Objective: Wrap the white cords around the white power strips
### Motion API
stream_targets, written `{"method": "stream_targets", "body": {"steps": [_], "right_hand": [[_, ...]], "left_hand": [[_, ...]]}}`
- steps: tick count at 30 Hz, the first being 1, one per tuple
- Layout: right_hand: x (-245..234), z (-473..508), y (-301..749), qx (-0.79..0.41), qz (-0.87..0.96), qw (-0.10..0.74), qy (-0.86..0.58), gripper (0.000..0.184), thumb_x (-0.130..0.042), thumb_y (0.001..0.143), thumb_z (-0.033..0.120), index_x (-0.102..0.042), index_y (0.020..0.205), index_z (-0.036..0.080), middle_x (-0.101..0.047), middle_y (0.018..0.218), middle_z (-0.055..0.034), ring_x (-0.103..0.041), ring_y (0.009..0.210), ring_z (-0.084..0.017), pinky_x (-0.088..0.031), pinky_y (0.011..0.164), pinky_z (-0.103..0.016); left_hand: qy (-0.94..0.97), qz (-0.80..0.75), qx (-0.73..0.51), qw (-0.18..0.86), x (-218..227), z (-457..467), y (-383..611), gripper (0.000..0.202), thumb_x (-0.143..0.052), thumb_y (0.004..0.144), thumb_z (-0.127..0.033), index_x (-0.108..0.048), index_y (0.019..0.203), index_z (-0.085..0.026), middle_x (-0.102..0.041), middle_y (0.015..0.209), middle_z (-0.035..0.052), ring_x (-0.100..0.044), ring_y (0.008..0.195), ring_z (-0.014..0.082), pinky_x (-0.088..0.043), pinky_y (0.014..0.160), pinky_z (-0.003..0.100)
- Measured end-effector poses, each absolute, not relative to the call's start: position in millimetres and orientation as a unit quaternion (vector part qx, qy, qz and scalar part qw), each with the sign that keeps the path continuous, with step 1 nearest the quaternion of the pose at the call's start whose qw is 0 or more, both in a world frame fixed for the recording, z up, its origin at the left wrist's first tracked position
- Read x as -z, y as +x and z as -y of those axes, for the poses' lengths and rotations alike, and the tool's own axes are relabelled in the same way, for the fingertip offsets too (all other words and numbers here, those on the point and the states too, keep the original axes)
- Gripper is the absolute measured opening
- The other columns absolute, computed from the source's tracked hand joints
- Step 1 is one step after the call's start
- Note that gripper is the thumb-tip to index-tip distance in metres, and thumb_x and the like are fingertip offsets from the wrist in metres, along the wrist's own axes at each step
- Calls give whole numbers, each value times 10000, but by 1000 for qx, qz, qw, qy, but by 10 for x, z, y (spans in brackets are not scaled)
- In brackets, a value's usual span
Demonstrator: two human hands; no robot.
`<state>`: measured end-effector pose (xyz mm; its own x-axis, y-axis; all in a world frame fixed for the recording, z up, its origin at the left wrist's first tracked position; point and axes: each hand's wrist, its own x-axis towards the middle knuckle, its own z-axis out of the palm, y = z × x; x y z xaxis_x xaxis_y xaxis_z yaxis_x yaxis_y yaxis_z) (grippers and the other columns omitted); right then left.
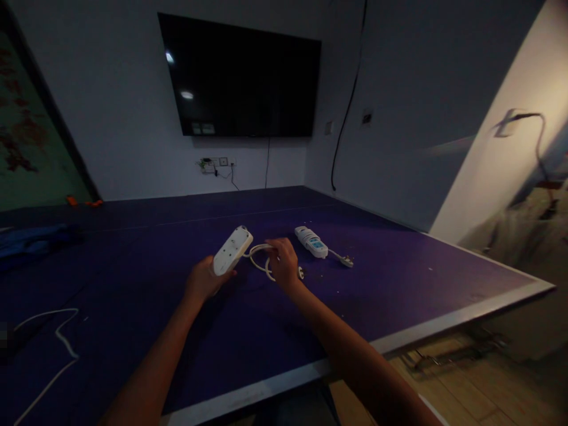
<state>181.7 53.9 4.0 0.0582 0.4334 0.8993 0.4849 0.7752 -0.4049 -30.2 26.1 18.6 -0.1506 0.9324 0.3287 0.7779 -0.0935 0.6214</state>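
Observation:
My left hand (pixel 205 279) is closed around the near end of a white power strip (pixel 231 251), which is tilted up above the purple table (pixel 266 331). From its far side a white cord (pixel 258 267) runs in loose loops to my right hand (pixel 284 261). My right fingers are pinched on that cord. A plug (pixel 300 273) pokes out just past the right hand, partly hidden by it. Beyond it on the tabletop lies a second white power strip (pixel 312 241), its cord wrapped around the body and its plug (pixel 347 260) lying to the right.
A thin white cable (pixel 66 340) trails over the table at the left, with blue cloth (pixel 35 239) farther back. The table's pale edge (pixel 465 316) runs along the front right. A large television (pixel 242 77) hangs on the wall above several sockets (pixel 223 161).

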Motion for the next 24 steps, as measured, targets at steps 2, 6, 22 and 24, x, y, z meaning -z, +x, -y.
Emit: {"method": "stream_targets", "body": {"steps": [2, 6, 22, 24], "right_hand": [[-143, -530, 1878, -17, 636, 685, -355, 197, -476, 877, 311, -627, 924, 194, -580, 807, -62, -520, 733, -173, -439, 694, -312], [-283, -556, 1975, -102, 617, 703, -339, 204, -630, 772, 372, -638, 837, 179, -544, 693, -14, -472, 618, -136, -410, 608, -271], [-44, -738, 1828, -498, 664, 490, -264, 360, -669, 687, 479, -699, 794, 137, -592, 615, -3, -472, 501, -92, -362, 469, -217], [-1, -744, 1761, -491, 651, 512, -271, 324, -679, 665, 455, -679, 759, 145, -613, 653, -18, -516, 558, -116, -406, 513, -233]], "left_hand": [[668, -616, -379, 176, -212, -239, -285, 458, -799, 457, -423, -666, 817, -172, -696, 839, 106, -635, 767, 261, -425, 592, 281], [691, -543, -363, 311, -223, -152, -236, 404, -813, 399, -300, -709, 771, -184, -701, 744, 46, -624, 700, 241, -434, 587, 277], [729, -280, -284, 557, -161, -2, -114, 321, -779, 538, -236, -676, 828, -144, -591, 633, -1, -483, 545, 116, -336, 480, 197], [716, -283, -331, 546, -176, -11, -112, 357, -774, 540, -279, -671, 852, -141, -606, 651, 16, -506, 561, 130, -356, 498, 212]]}}
